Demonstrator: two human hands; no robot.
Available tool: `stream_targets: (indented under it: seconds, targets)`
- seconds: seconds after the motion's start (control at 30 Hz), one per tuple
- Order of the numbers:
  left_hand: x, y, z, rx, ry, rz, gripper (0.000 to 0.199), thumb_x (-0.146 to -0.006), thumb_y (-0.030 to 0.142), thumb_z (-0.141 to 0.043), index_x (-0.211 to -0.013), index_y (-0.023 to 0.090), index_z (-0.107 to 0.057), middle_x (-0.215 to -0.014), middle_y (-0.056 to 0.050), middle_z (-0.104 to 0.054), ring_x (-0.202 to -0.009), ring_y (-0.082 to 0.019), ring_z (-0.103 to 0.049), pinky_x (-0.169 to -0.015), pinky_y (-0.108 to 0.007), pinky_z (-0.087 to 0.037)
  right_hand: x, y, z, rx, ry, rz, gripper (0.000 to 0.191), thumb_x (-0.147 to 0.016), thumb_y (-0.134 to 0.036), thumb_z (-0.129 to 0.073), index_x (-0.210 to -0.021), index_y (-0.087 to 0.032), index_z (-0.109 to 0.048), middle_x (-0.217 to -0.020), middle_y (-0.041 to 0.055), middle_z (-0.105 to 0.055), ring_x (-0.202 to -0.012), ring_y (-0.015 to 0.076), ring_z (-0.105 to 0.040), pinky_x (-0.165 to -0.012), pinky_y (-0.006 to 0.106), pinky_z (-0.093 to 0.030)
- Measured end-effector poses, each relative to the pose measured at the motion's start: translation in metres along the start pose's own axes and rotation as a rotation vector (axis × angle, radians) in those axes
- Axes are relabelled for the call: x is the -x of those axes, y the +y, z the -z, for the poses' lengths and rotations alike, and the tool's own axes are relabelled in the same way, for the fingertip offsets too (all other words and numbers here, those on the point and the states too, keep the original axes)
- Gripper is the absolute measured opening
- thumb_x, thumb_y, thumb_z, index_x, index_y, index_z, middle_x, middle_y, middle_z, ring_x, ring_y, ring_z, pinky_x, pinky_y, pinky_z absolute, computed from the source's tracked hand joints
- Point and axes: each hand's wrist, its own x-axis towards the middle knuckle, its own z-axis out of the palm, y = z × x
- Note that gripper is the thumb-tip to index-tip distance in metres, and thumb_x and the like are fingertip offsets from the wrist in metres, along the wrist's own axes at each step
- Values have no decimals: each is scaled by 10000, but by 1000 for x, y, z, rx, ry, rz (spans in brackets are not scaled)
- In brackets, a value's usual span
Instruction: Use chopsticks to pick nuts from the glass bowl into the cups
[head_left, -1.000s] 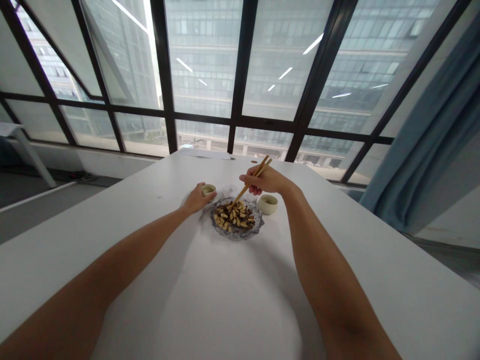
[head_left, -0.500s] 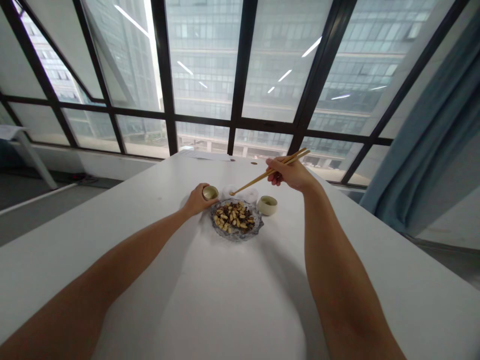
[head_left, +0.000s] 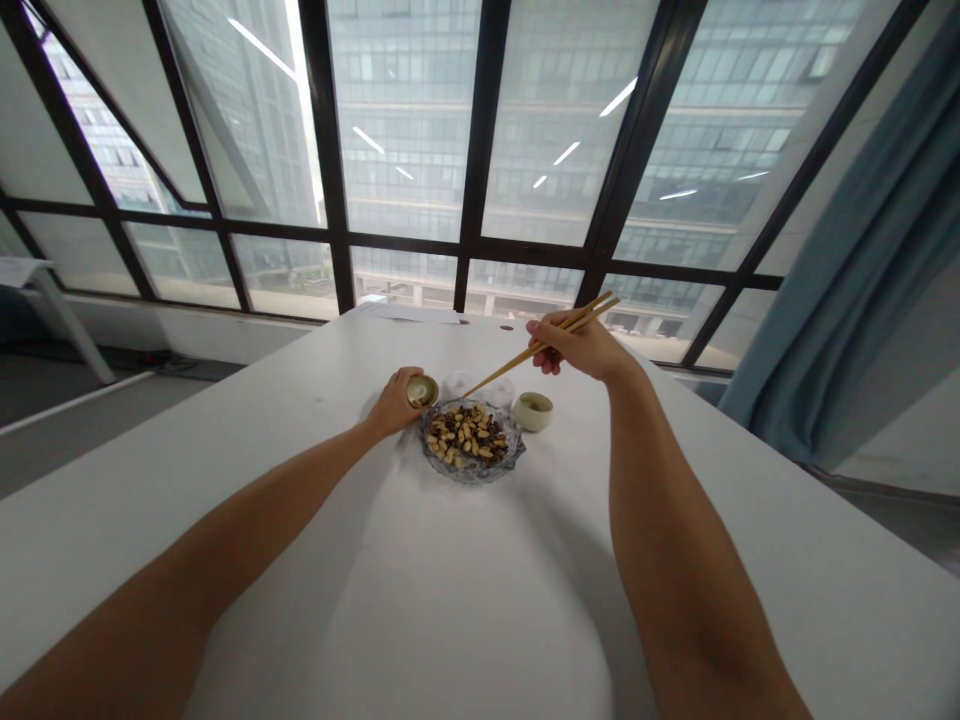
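Note:
My left hand (head_left: 395, 402) is wrapped round a small cup (head_left: 422, 391), tilted so that its greenish inside shows, with something pale in it. The cup is at the upper left rim of a scalloped glass dish (head_left: 512, 462). Pale, seed-like pieces (head_left: 466, 432) mixed with dark bits fill the dish. Closed round a pair of wooden chopsticks (head_left: 517, 359), my right hand (head_left: 568, 346) is up and to the right of the dish. The chopstick tips are just above the dish's far rim, and I see no piece between them.
A second small cup (head_left: 533, 411) stands right of the dish. Clear, rounded objects (head_left: 495, 388) sit just behind it. Papers (head_left: 412, 313) and a small dark disc (head_left: 507, 328) lie at the white table's (head_left: 450, 600) far end. Windows and a blue curtain (head_left: 832, 330) are beyond.
A pale piece at the chopstick tips is gone from them, and something pale now shows inside the left cup. The tips have closed up slightly; both hands stay nearly in place.

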Motion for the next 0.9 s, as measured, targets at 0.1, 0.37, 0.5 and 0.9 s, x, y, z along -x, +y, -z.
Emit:
stream_targets:
  seconds: [0.1, 0.37, 0.5, 0.9]
  targets:
    - [-1, 4, 2, -9, -28, 40, 633, -669, 303, -824, -1218, 208, -524, -1270, -106, -616, -1213, -294, -591, -1069, -450, -476, -3, 2, -5, 25, -29, -69, 458, -867, -545, -730, -657, -151, -633, -509, 50, -658, -388, 115, -585, -360, 196, -476]
    - [-2, 11, 2, -15, -49, 64, 632, -682, 338, -825, -1227, 203, -536, -1266, -104, -618, -1213, -294, -590, -1072, -450, -475, -9, -1, -29, 65, -248, -188, 321, -873, -380, -774, -691, -144, -656, -590, 72, -719, -479, 145, -668, -432, 215, -552]
    - [-3, 11, 1, -14, -50, 61, 631, -679, 340, -827, -1224, 198, -540, -1264, -107, -617, -1213, -298, -589, -1073, -445, -473, -9, -7, -39, 118, -310, -194, 323, -839, -374, -810, -662, -147, -663, -597, 64, -720, -512, 146, -686, -447, 207, -559]
    - [-6, 17, -2, -17, -59, 86, 591, -699, 326, -800, -1218, 200, -546, -1263, -111, -624, -1211, -293, -592, -1075, -452, -473, -15, 7, -49, 162, -396, -121, 305, -828, -400, -806, -667, -164, -700, -617, 52, -730, -551, 155, -711, -494, 222, -597]
